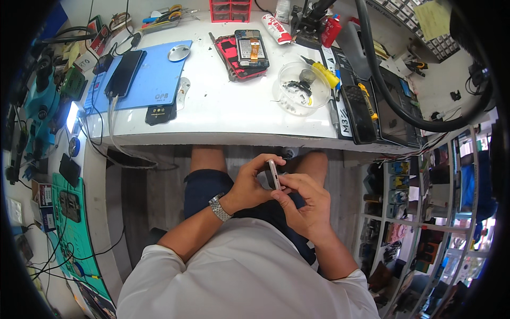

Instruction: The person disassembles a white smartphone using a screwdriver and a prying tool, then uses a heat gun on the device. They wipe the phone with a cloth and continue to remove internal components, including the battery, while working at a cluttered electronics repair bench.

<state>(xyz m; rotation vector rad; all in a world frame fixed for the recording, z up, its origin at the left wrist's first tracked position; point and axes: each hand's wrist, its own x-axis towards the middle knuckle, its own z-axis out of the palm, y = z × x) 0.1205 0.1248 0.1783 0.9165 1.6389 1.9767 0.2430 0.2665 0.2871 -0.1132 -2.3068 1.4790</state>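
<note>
A slim pale-pink phone (pixel 274 174) is held edge-up above my lap, below the desk's front edge, with a small slot showing on its edge. My left hand (pixel 249 183), with a metal watch on its wrist, grips it from the left, fingers curled over its top. On the other side, the fingers and thumb of my right hand (pixel 308 204) close on its lower end. The phone's screen is turned too far away to make out.
The white desk (pixel 223 117) bears a blue mat (pixel 164 64) with a black phone, an opened phone (pixel 249 50) and a dish of small parts (pixel 297 103). A thick black arm (pixel 404 114) arches at the right. Shelves (pixel 388 218) stand right, a green mat (pixel 79 239) left.
</note>
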